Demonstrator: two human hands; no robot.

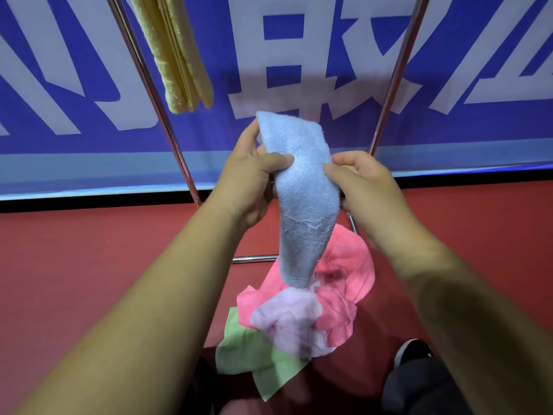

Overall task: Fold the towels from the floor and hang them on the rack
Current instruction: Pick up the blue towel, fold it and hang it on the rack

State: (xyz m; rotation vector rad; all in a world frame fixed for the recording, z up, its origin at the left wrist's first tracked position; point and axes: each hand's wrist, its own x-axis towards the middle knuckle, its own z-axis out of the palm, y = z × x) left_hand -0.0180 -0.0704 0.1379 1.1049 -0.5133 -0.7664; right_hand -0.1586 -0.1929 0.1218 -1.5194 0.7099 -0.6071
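Here I watch the left hand (250,181) and right hand (371,190) pinch a folded blue towel (305,193) mid-air; slack thumbs could let it unfold

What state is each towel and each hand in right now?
blue towel: folded into a narrow strip, held up off the floor
left hand: grips the blue towel's left edge
right hand: pinches its right edge
yellow towel: folded, hanging down
pink towel: crumpled on the floor
lilac towel: crumpled, lying over the pink towel
green towel: crumpled on the floor
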